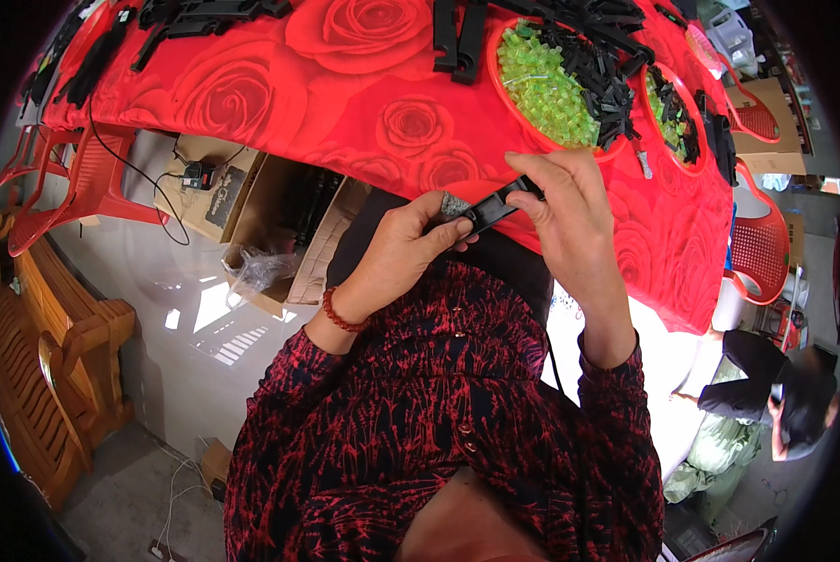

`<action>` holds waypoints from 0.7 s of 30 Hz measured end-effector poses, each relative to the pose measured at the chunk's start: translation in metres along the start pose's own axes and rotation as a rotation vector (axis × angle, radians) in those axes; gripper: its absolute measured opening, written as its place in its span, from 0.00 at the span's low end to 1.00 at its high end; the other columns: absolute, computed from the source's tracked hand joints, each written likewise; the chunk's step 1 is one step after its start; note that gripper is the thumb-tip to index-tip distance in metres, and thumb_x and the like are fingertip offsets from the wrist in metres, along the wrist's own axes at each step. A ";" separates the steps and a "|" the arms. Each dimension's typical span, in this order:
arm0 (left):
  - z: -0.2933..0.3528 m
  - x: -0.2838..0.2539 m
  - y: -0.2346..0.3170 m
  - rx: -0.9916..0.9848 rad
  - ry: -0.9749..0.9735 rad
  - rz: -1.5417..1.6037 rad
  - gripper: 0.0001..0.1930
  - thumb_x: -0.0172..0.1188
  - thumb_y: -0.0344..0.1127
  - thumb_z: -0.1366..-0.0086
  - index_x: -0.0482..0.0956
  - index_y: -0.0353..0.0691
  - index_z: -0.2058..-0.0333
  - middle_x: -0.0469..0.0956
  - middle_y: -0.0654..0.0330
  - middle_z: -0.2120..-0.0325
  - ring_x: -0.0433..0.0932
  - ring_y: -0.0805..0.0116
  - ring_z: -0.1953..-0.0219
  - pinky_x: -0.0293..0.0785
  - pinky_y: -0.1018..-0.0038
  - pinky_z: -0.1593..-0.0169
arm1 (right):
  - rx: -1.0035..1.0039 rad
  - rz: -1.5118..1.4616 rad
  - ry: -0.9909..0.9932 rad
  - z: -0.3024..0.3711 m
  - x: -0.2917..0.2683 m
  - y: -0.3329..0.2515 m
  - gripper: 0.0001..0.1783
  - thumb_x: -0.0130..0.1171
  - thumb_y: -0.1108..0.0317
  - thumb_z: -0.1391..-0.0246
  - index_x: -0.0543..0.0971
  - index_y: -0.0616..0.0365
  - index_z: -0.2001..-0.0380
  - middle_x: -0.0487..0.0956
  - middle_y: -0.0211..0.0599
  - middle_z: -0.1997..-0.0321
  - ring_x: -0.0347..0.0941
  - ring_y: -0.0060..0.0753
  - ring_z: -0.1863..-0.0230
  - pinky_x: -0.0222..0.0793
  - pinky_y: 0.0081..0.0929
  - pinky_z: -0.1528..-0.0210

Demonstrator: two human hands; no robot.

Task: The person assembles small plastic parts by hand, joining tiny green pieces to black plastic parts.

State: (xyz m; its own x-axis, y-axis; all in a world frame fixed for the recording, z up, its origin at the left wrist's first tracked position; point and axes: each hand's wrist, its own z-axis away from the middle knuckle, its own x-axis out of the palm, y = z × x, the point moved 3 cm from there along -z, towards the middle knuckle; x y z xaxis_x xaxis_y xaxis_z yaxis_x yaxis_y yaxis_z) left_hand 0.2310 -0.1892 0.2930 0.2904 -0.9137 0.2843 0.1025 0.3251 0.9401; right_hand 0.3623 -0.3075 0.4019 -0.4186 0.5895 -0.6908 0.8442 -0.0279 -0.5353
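Between my hands, just off the table's near edge, is a long black plastic part with a recess along its face. My left hand pinches its lower left end between thumb and fingers. Something grey and rough, perhaps a finger wrap, shows at the left index fingertip. My right hand grips the upper right end, thumb pressed on the part and fingers bent over it. Whether a small piece lies under the right thumb is hidden. Beyond the right hand stands a round tray of yellow-green translucent pieces and small black pieces.
A red rose-patterned cloth covers the table. More black parts lie at its far side. A smaller tray sits right. Open cardboard boxes, red chairs and a wooden bench stand left. Another person is at right.
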 end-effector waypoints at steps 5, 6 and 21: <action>-0.006 0.003 -0.005 -0.048 -0.040 0.015 0.10 0.54 0.31 0.27 0.75 0.31 0.54 0.81 0.62 0.63 0.80 0.75 0.59 0.75 0.79 0.54 | 0.037 0.040 -0.004 0.005 0.002 0.002 0.21 0.68 0.82 0.58 0.79 0.65 0.56 0.73 0.42 0.63 0.72 0.40 0.62 0.70 0.31 0.63; -0.007 0.002 -0.006 -0.048 -0.039 0.015 0.10 0.54 0.31 0.27 0.75 0.31 0.54 0.81 0.62 0.63 0.80 0.75 0.59 0.75 0.79 0.54 | 0.049 0.065 -0.008 0.004 0.001 0.003 0.20 0.68 0.81 0.56 0.79 0.65 0.56 0.73 0.42 0.64 0.72 0.40 0.62 0.70 0.31 0.64; -0.015 -0.053 0.014 0.165 0.499 0.281 0.23 0.49 0.45 0.24 0.63 0.35 0.40 0.77 0.54 0.51 0.78 0.66 0.52 0.75 0.68 0.46 | 0.450 -0.036 0.439 0.022 -0.011 0.054 0.10 0.62 0.72 0.40 0.79 0.63 0.56 0.74 0.37 0.63 0.71 0.31 0.60 0.68 0.27 0.54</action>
State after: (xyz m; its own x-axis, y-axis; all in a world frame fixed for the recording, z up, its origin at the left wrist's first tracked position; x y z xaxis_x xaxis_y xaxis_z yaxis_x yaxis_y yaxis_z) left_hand 0.2310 -0.1323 0.2884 0.7010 -0.5604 0.4411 -0.1807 0.4588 0.8700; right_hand 0.4052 -0.3332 0.3705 -0.1869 0.8700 -0.4562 0.5689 -0.2827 -0.7723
